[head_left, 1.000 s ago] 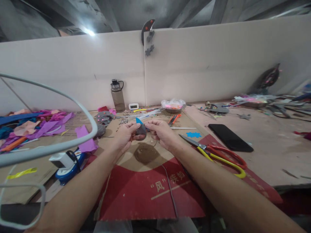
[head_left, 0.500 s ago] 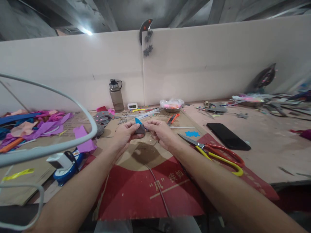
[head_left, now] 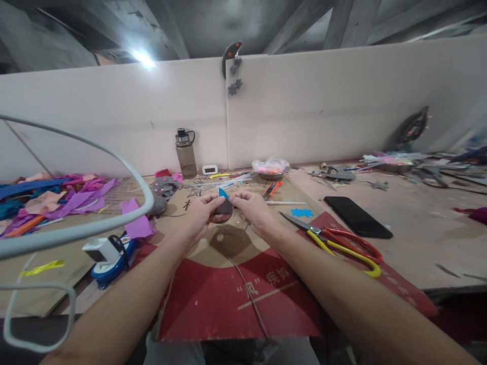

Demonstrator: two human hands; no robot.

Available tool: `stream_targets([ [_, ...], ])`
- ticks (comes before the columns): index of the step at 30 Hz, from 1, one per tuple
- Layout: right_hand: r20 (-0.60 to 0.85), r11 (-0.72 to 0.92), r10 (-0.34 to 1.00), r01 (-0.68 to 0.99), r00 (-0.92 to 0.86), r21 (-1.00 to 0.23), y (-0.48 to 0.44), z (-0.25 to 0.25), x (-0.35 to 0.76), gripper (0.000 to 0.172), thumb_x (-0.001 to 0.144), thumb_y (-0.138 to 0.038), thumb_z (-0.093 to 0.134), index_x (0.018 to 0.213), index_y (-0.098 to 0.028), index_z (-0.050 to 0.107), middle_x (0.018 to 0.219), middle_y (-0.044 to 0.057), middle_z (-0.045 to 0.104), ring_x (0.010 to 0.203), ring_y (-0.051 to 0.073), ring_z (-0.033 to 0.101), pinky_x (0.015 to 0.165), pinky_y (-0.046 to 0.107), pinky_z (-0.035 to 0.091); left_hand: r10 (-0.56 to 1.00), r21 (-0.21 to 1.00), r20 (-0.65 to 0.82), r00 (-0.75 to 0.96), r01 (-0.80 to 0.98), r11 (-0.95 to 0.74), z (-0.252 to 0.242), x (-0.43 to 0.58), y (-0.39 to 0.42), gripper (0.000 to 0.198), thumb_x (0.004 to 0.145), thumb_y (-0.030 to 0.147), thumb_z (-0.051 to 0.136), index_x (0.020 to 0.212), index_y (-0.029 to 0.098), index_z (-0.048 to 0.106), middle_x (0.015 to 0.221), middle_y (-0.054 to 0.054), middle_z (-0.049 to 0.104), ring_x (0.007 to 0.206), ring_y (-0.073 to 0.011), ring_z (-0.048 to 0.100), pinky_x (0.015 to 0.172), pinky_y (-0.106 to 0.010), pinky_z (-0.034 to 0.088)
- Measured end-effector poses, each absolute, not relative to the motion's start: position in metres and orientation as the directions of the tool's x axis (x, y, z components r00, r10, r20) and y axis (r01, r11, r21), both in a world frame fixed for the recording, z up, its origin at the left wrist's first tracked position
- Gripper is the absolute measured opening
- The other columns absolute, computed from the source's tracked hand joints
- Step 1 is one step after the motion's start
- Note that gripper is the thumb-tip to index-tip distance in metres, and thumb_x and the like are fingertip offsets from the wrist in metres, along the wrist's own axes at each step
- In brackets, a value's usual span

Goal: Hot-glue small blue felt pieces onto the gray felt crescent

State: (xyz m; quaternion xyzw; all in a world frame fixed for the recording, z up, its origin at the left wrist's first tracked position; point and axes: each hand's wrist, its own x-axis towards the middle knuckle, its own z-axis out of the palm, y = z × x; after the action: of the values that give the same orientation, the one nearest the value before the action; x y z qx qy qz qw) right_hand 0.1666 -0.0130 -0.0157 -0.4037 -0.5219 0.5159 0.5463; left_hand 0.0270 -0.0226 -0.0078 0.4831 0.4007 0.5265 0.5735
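Observation:
Between both hands, above the cardboard, is a small dark grey piece [head_left: 224, 209] with a pointed blue tip [head_left: 222, 193] rising from it. My left hand [head_left: 205, 210] grips it from the left, thumb on its face. At its upper right edge the fingertips of my right hand [head_left: 247, 205] are pinched; what they hold there is too small to make out. A grey cord [head_left: 243, 281] runs over the red and brown cardboard sheet [head_left: 201, 304] below. Right of my right hand lie scissors [head_left: 331, 238] with red and yellow handles and a blue scalloped cutout [head_left: 302, 213].
A black phone [head_left: 357, 217] lies at the right. Behind stand a water bottle [head_left: 186, 154], a small clock [head_left: 209, 170] and a bowl [head_left: 271, 170]. An orange cutter [head_left: 273, 189] lies near it. Coloured scraps [head_left: 76, 197] and a blue power strip [head_left: 110, 271] are at the left, under a looping pale tube [head_left: 125, 165].
The view has tilted up slightly and shifted left. The grey piece has turned a little in my left hand, showing more of its lower edge. My right fingertips stay at its upper right.

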Motion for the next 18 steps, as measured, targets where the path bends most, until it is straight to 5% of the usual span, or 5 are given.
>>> stream_targets([
  [4, 0.125, 0.113, 0.988, -0.14, -0.086, -0.984, -0.0143, -0.0157, 0.1659, 0.02, 0.064, -0.035, 0.063, 0.065, -0.017, 0.056, 0.049, -0.008, 0.044, 0.038, 0.004, 0.025, 0.039, 0.022, 0.016, 0.985, 0.975, 0.066, 0.159, -0.221, -0.03, -0.0083, 0.0264, -0.0218, 0.032, 0.059, 0.034, 0.08, 0.079, 0.011, 0.068, 0.077, -0.005, 0.065, 0.067, -0.0117, 0.059, 0.061, -0.026, 0.055],
  [10, 0.152, 0.106, 0.963, -0.207, -0.221, -0.973, -0.0135, -0.0194, 0.1694, 0.023, 0.065, -0.036, 0.068, 0.067, -0.016, 0.056, 0.053, -0.007, 0.042, 0.042, 0.003, 0.028, 0.039, 0.02, 0.02, 0.994, 0.982, 0.077, 0.082, -0.181, -0.061, -0.0106, 0.0243, -0.0187, 0.031, 0.057, 0.035, 0.079, 0.071, 0.011, 0.064, 0.065, -0.001, 0.06, 0.054, -0.0088, 0.054, 0.048, -0.022, 0.051],
  [15, 0.082, -0.054, 0.938, -0.375, -0.337, -0.926, -0.0084, -0.0211, 0.1743, 0.028, 0.067, -0.039, 0.071, 0.078, -0.018, 0.055, 0.064, -0.005, 0.052, 0.052, 0.006, 0.048, 0.053, 0.022, 0.044, 0.994, 0.989, 0.097, 0.057, -0.122, -0.089, -0.0138, 0.022, -0.016, 0.029, 0.058, 0.035, 0.076, 0.071, 0.012, 0.064, 0.064, -0.002, 0.061, 0.052, -0.0094, 0.055, 0.041, -0.018, 0.045],
  [18, 0.094, -0.059, 0.93, -0.396, -0.355, -0.916, -0.0074, -0.0217, 0.174, 0.03, 0.07, -0.04, 0.069, 0.083, -0.019, 0.052, 0.075, -0.002, 0.059, 0.059, 0.008, 0.055, 0.06, 0.026, 0.048, 0.991, 0.99, 0.119, 0.053, -0.079, -0.115, -0.016, 0.0216, -0.0158, 0.028, 0.061, 0.036, 0.075, 0.071, 0.012, 0.064, 0.064, -0.002, 0.062, 0.053, -0.0096, 0.055, 0.042, -0.018, 0.045],
])
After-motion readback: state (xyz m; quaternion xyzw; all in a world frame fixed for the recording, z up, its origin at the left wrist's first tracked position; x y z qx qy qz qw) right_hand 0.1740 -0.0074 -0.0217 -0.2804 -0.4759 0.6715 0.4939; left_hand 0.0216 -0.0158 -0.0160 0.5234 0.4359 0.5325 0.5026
